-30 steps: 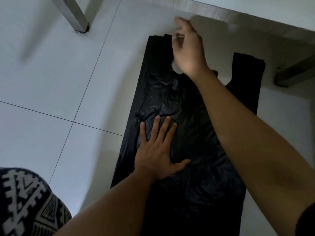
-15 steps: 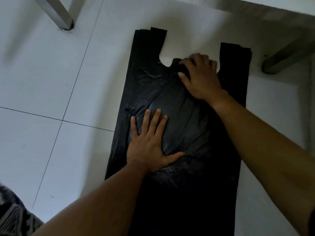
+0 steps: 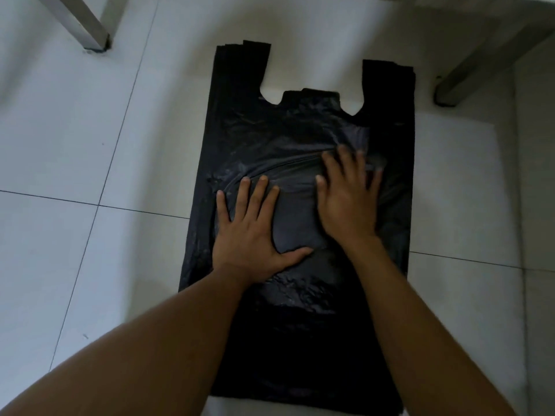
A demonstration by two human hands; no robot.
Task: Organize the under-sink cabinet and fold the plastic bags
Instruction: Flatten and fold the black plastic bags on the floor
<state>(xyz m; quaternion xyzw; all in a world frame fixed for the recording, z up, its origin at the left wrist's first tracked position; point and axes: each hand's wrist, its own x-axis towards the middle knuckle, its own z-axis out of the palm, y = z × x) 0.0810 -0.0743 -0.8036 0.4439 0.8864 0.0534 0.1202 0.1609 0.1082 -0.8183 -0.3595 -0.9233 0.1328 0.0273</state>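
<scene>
A black plastic bag (image 3: 270,136) with two handle straps lies flat on the white tiled floor, handles pointing away from me. My left hand (image 3: 255,229) presses flat on the bag's middle, fingers spread. Beside it to the right, my right hand (image 3: 348,199) also lies flat on the bag, fingers straight and slightly blurred. A wrinkle bulges in the plastic just beyond both hands' fingertips. My forearms cover much of the bag's near half.
A grey metal leg (image 3: 81,25) stands on the floor at the far left. Another leg (image 3: 468,73) stands at the far right under a pale ledge. White floor tiles (image 3: 90,130) with dark grout lines surround the bag.
My right hand has come back from the bag's handle notch to the middle, sliding flat over the plastic beside my left hand. The left hand has stayed pressed in place.
</scene>
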